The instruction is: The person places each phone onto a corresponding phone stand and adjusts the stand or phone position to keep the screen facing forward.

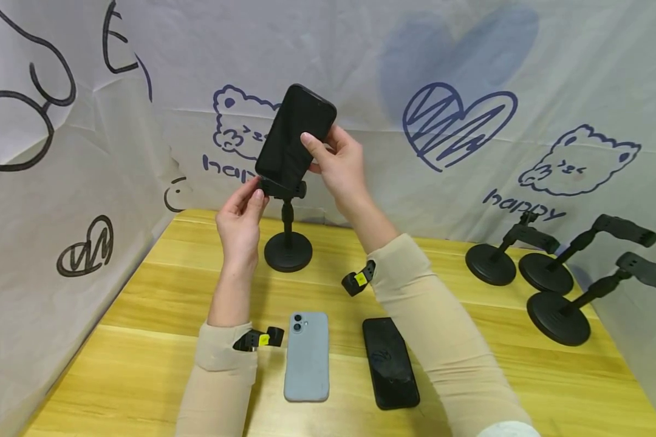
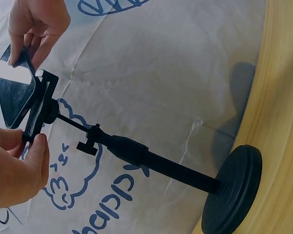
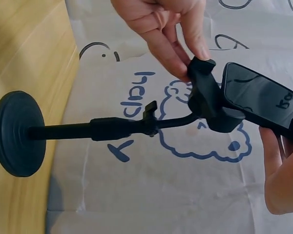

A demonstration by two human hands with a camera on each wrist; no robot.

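Note:
A black smartphone (image 1: 292, 136) is tilted above a black phone stand (image 1: 288, 251) near the back of the table. My right hand (image 1: 339, 167) grips the phone by its edge, thumb lying on the screen. Below it, my left hand (image 1: 242, 215) pinches one end of the stand's clamp (image 3: 205, 92) between thumb and fingers. The right wrist view shows the phone's lower end close against the clamp; whether it touches cannot be told. The stand's round base (image 2: 234, 195) rests on the tabletop, its stem upright.
A light blue phone (image 1: 307, 358) lies back up on the wooden table (image 1: 142, 358), with another black phone (image 1: 390, 364) screen up to its right. Three more black stands (image 1: 557, 315) are grouped at the right edge. A white sheet (image 1: 361, 48) with drawings hangs behind.

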